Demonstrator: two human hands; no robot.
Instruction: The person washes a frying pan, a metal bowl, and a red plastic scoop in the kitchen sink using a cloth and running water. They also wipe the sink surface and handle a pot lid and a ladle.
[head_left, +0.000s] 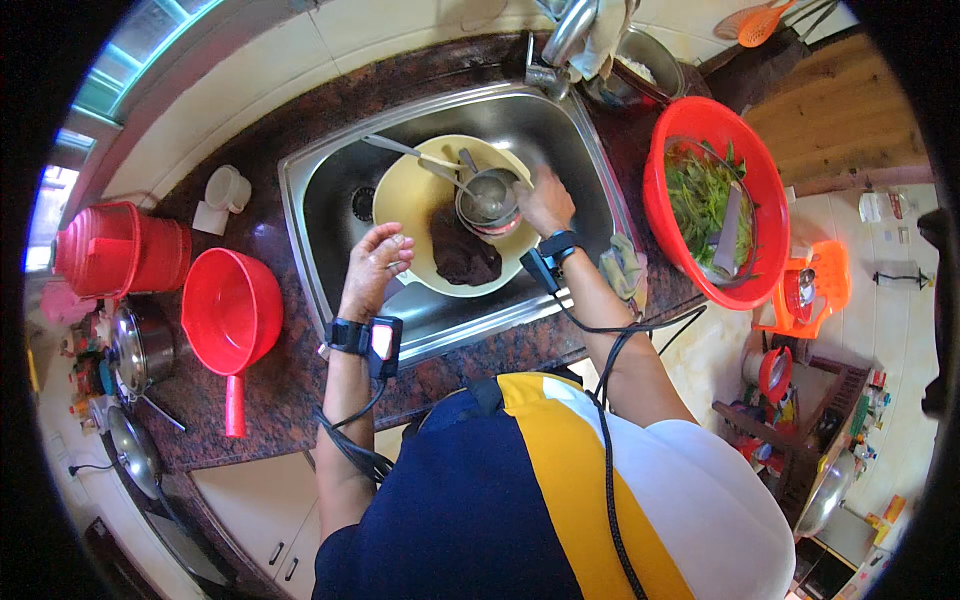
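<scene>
A cream-coloured pan (401, 187) lies in the stainless steel sink (330, 195). Inside it are a dark brown cloth-like piece (466, 259), several utensils with handles (394, 144) leaning on the rim, and a small round metal bowl (491, 195) that seems stacked with another. My right hand (549, 202) is closed at the right edge of this bowl; the fingertips are partly hidden. My left hand (379, 262) hovers by the pan's near left rim, fingers loosely curled and apart, with nothing plainly in them. Both wrists wear strapped devices with black cables.
A faucet (555, 71) rises behind the sink. On the right, a red basin (772, 202) holds leafy greens, near a crumpled cloth (624, 270). Left on the granite counter are a red dipper (232, 315), a red bucket (124, 251) and a white cup (227, 187).
</scene>
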